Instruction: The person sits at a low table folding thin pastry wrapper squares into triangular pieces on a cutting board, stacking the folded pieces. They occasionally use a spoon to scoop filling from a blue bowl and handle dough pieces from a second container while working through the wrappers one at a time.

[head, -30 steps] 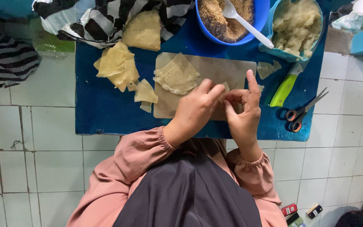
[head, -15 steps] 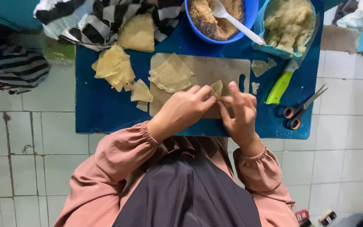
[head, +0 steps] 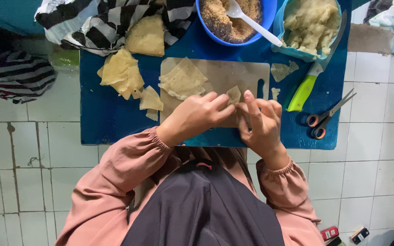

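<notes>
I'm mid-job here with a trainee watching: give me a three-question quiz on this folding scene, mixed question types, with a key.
1. True or false: both the left hand and the right hand pinch one small pale dough piece over the beige rectangular cutting board.
2. Which tool lies nearest the right hand? A. green-handled knife B. orange-handled scissors C. white plastic spoon
3. Fill in: the white plastic spoon rests in the round ___ bowl of brown crumbs.

Key: 1 true; 2 A; 3 blue.
</notes>
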Tool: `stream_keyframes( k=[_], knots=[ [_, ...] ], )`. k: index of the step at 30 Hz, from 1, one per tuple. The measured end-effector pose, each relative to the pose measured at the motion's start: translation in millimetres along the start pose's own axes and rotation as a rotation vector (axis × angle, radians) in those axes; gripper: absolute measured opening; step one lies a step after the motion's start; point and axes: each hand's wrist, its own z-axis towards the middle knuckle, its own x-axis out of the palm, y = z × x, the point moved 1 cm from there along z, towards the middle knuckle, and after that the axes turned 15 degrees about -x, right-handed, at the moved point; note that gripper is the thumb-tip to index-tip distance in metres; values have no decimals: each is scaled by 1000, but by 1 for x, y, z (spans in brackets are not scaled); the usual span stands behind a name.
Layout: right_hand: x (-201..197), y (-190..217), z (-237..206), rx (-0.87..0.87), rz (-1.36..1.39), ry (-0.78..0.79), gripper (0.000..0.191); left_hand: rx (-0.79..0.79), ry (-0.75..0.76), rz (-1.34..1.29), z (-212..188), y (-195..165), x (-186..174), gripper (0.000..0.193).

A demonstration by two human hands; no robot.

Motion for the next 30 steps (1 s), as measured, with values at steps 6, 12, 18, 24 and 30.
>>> stream_keyframes(
  k=[6,12,18,24,30],
  knots=[
    [-2,4,4,-66,-92,46,66,-4,17,-32,-1,2,3,22],
    [14,12,10,514,319,-226,83,-73,14,-143,2,7,16,20],
    [20,10,9,514,383,-215,83,-373,115,-251,20,6,44,14],
    [14,7,10,216,88,-88,80,-309,76,-275,19,11,39,8],
    [8,-7,16,323,297,-41,77,-191,23,-259,8,19,33,13]
  ],
)
